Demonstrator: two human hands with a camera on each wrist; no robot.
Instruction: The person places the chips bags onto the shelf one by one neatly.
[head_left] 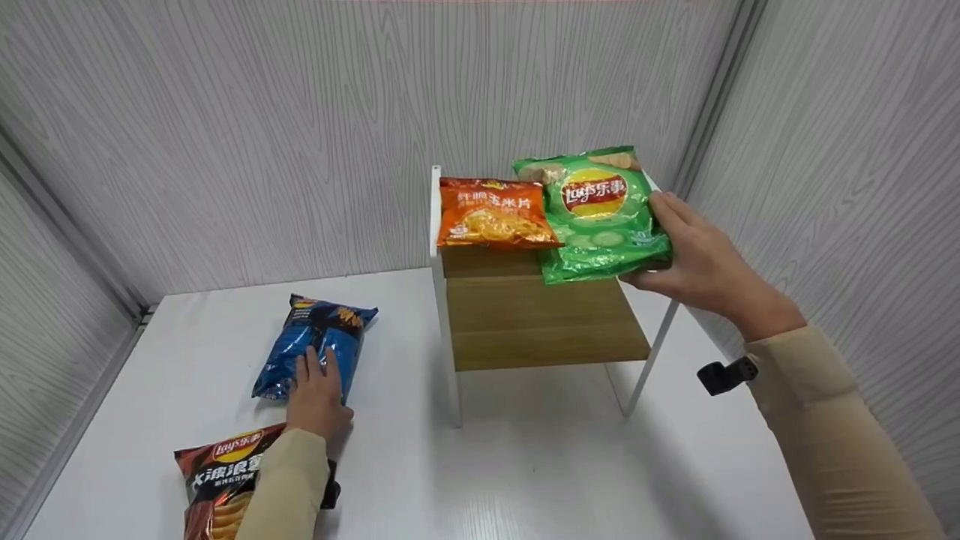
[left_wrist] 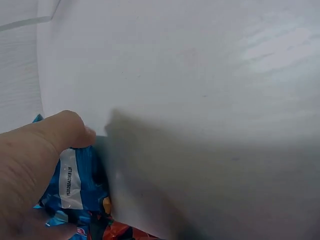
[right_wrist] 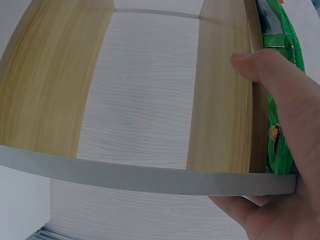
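Note:
My left hand [head_left: 319, 397] rests on the lower part of a blue chip bag [head_left: 319, 337], fingers extended across its top and thumb by its edge. That bag [left_wrist: 82, 185] lies on the white tabletop. My right hand [head_left: 697, 255] grips the front right corner of a small two-tier rack [head_left: 544, 322] with wooden shelves and a white frame. In the right wrist view the thumb reaches over the edge of the shelf [right_wrist: 225, 115], other fingers outside the frame. Against this hand leans a green Lay's bag [head_left: 600, 214] on the top shelf, next to an orange corn chip bag [head_left: 495, 214].
A dark red and black Lay's bag [head_left: 225, 480] lies at the front left, partly behind the left sleeve. Grey wood-grained walls [head_left: 262, 150] enclose the white table [head_left: 390, 465] at the back and both sides.

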